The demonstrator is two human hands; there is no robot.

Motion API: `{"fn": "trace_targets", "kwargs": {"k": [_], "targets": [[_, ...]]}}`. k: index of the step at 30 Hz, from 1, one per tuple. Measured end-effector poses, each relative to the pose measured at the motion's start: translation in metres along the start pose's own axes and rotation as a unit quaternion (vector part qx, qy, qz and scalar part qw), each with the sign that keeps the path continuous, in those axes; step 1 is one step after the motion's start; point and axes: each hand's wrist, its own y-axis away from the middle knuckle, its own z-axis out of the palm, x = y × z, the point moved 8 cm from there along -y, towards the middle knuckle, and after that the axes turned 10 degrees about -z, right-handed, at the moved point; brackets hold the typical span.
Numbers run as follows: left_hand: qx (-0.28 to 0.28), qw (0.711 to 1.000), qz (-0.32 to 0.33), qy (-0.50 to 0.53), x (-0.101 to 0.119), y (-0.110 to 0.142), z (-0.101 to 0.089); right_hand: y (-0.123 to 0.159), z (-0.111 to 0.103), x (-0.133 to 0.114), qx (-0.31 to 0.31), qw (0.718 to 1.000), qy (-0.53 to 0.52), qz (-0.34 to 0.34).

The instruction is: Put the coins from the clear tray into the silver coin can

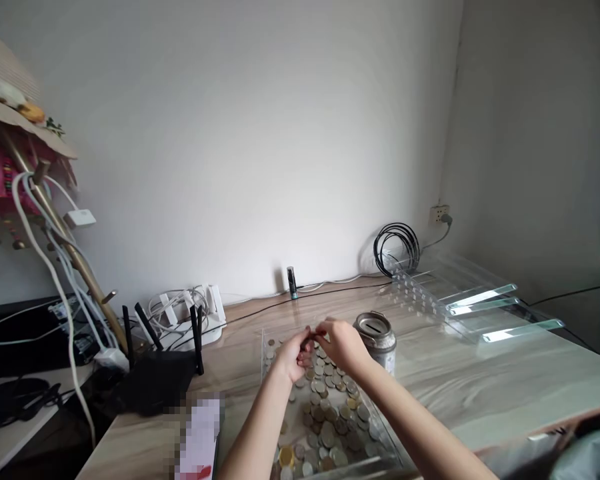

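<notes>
Above the far end of a shallow clear plastic tray [380,433], both hands meet with fingertips pinched together. The left hand [295,353] curls its fingers inward and the right hand [341,343] closes thumb and forefinger against them, gripping something small between the two; it is too small to tell what it is. Beneath the hands lies a loose spread of silver and gold-coloured coins [327,427], covering the tray floor. Just beside the right hand stands a round metal tin with a slotted lid [376,339], touching the tray's far right corner. Further out on the pale marbled tabletop [480,380] rest stacked clear acrylic panels [460,297], a black router with antennas [163,373], and a coiled black cable [397,248].
</notes>
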Motion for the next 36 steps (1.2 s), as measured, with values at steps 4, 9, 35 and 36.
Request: {"fn": "trace_targets", "kwargs": {"k": [4,9,35,36], "targets": [[-0.035,0.999,-0.015,0.007,-0.001,-0.004,0.001,0.003,0.005,-0.004,0.047,0.997,0.048,-0.023],[-0.069,0.997,-0.034,-0.029,-0.006,-0.001,0.004,0.027,-0.037,0.025,0.182,0.983,-0.007,-0.01],[0.049,0.983,0.056,-0.168,0.004,-0.018,-0.057,0.083,0.027,0.14,0.193,0.924,-0.258,0.205],[0.054,0.982,0.056,-0.172,0.004,-0.019,-0.058,0.077,0.027,0.142,0.197,0.924,-0.259,0.2]]}}
